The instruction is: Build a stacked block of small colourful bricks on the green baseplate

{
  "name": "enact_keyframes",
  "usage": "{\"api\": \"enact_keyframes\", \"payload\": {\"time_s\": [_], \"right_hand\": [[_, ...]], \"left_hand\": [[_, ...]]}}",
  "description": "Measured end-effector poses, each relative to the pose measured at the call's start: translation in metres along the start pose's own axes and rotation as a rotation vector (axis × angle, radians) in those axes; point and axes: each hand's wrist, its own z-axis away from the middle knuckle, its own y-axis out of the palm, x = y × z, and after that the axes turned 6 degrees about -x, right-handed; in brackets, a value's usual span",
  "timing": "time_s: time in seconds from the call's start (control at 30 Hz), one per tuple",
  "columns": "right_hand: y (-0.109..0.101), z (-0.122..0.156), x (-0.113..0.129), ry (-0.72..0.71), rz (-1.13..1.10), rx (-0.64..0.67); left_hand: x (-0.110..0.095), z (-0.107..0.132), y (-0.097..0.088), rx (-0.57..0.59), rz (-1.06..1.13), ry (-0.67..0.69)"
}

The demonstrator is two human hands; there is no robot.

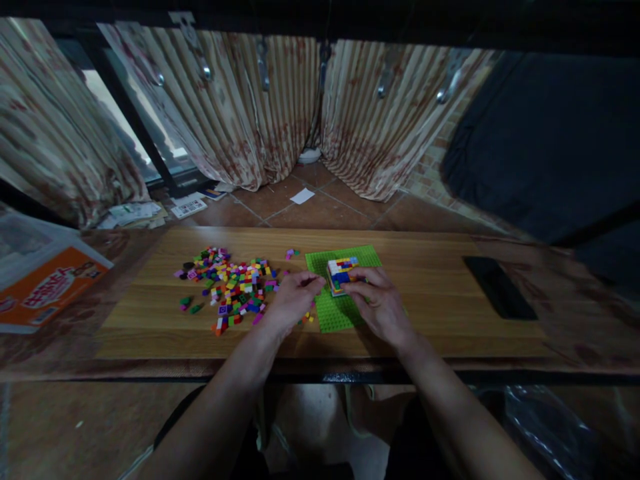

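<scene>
A green baseplate (334, 317) lies on the wooden table (430, 293), and a small block of stacked coloured bricks (341, 272) stands on it. My right hand (380, 300) grips that block from the right, fingers curled round it. My left hand (293, 300) rests at the plate's left edge, its fingertips pinched close beside the block; anything between them is too small to make out. A spread of several loose coloured bricks (230, 283) lies left of the plate, just beyond my left hand.
A black phone (499, 287) lies flat at the table's right. An orange and white box (45, 287) sits at the far left. Behind the table are striped curtains (240, 107), a tiled floor (320, 207) and scattered papers (145, 213).
</scene>
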Motion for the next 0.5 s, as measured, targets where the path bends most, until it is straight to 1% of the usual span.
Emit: {"api": "enact_keyframes", "payload": {"time_s": [0.13,0.3,0.37,0.5], "right_hand": [[0.000,0.001,0.001,0.053,-0.028,-0.029],[-0.001,-0.009,0.014,0.174,-0.146,-0.165],[0.000,-0.014,0.020,0.188,-0.178,-0.155],[0.006,-0.019,0.029,0.154,-0.225,-0.116]], "left_hand": [[-0.003,0.002,-0.002,0.011,0.104,-0.074],[-0.008,0.003,-0.004,0.034,0.225,-0.164],[-0.009,0.004,-0.003,0.074,0.267,-0.176],[-0.010,0.006,-0.001,0.177,0.330,-0.182]]}}
